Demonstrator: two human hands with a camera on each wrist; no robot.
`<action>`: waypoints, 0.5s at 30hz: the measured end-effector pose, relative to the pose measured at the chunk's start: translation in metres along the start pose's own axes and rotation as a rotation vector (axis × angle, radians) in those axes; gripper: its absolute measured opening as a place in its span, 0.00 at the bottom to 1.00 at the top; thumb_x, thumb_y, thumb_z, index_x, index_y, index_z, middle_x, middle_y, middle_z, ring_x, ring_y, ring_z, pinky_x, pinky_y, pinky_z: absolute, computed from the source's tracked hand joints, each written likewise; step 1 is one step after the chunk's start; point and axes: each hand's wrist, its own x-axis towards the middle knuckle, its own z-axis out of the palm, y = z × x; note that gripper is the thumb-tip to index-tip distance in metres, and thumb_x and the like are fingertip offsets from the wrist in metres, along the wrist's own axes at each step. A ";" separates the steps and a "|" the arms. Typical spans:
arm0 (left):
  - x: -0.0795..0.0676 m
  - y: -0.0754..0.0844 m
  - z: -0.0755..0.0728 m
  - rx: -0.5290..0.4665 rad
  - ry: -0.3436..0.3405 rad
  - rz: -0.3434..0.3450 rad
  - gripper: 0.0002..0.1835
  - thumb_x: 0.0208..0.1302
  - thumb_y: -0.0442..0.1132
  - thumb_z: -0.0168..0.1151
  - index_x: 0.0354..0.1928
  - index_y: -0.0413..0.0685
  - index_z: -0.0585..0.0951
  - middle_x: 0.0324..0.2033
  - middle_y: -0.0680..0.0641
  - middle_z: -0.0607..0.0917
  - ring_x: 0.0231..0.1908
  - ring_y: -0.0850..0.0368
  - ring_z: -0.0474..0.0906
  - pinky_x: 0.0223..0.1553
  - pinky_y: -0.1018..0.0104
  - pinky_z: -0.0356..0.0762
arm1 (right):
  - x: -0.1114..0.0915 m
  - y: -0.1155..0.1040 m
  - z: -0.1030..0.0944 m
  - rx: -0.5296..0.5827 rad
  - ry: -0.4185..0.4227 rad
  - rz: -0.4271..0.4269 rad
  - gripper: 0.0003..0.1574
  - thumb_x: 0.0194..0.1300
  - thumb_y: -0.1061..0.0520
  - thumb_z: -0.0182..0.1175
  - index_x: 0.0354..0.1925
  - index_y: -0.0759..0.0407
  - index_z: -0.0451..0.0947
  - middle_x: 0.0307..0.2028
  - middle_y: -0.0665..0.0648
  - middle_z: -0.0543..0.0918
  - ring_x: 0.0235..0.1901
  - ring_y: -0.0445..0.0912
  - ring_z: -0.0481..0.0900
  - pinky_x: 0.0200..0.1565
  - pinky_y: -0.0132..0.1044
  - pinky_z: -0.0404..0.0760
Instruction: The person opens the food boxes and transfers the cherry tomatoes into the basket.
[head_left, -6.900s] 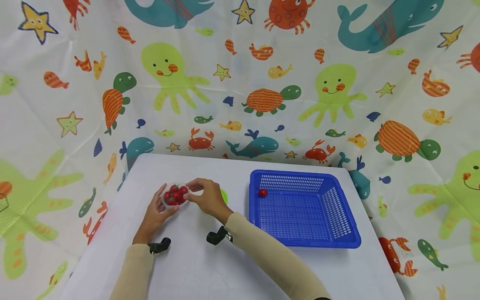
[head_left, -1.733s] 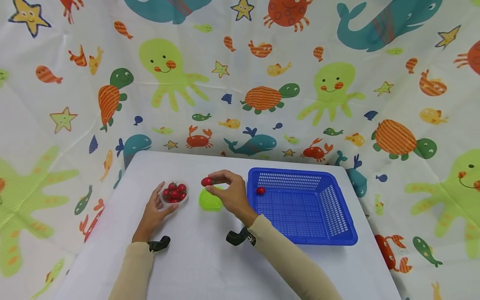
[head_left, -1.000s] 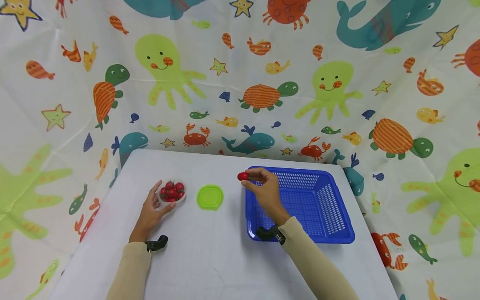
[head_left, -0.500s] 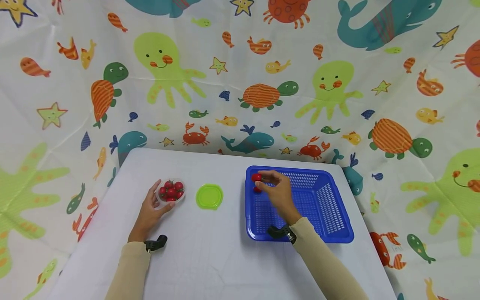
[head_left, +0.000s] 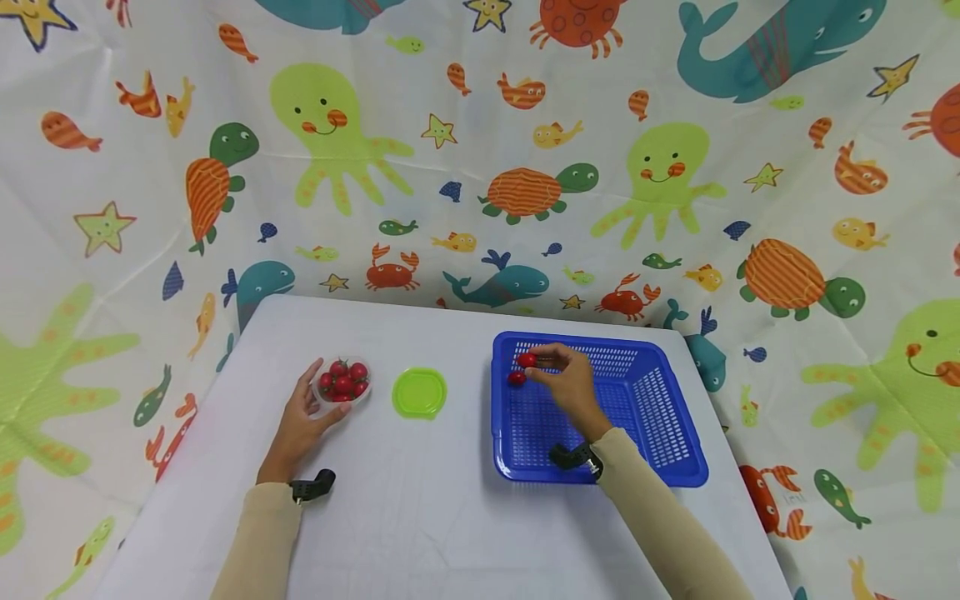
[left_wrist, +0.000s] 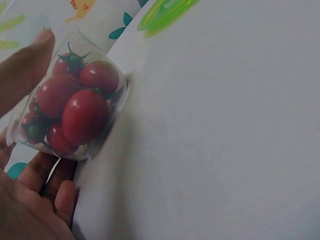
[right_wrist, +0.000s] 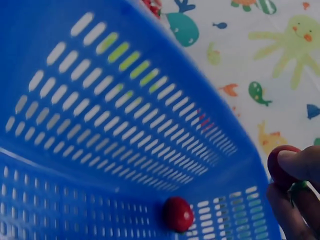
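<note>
My right hand pinches a cherry tomato between thumb and fingers, over the back left part of the blue basket. In the right wrist view this held tomato shows a green stem end. A second cherry tomato lies on the basket floor in the corner, just below the held one. On the left, my left hand grips a clear plastic cup round its side, thumb on one side and fingers on the other. Several red cherry tomatoes with green stems fill the cup.
A lime green lid lies flat on the white table between the cup and the basket. Behind the table hangs a white curtain printed with sea animals. The basket's slotted walls rise around its floor.
My right hand has taken a tomato from the cup and carried it right, past the green lid, to over the basket. My left hand stays at the cup.
</note>
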 end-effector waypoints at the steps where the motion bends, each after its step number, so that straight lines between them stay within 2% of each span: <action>1: 0.002 -0.003 0.000 0.006 0.002 0.001 0.56 0.71 0.44 0.72 0.88 0.60 0.42 0.87 0.42 0.42 0.83 0.27 0.44 0.80 0.27 0.51 | 0.002 0.002 -0.001 -0.014 0.000 0.008 0.22 0.65 0.61 0.75 0.57 0.53 0.87 0.55 0.55 0.90 0.56 0.53 0.87 0.68 0.56 0.81; 5: 0.005 -0.009 0.001 0.017 0.007 0.003 0.56 0.71 0.44 0.71 0.88 0.61 0.42 0.87 0.43 0.42 0.83 0.27 0.44 0.80 0.28 0.52 | 0.008 0.010 -0.005 -0.064 -0.007 0.041 0.21 0.65 0.61 0.76 0.55 0.49 0.88 0.55 0.55 0.89 0.57 0.53 0.87 0.67 0.56 0.82; 11: 0.001 -0.001 0.000 -0.002 0.005 0.007 0.56 0.71 0.43 0.72 0.88 0.57 0.43 0.87 0.42 0.42 0.84 0.27 0.43 0.80 0.28 0.51 | 0.017 0.021 -0.009 -0.119 -0.014 0.086 0.20 0.62 0.63 0.77 0.52 0.52 0.89 0.56 0.57 0.88 0.55 0.55 0.86 0.62 0.53 0.86; 15: 0.006 -0.011 0.000 0.010 0.006 0.003 0.56 0.71 0.45 0.72 0.88 0.60 0.42 0.87 0.43 0.42 0.84 0.28 0.43 0.80 0.28 0.52 | 0.020 0.025 -0.012 -0.141 -0.025 0.121 0.19 0.61 0.65 0.77 0.51 0.54 0.89 0.55 0.59 0.89 0.53 0.54 0.86 0.60 0.50 0.87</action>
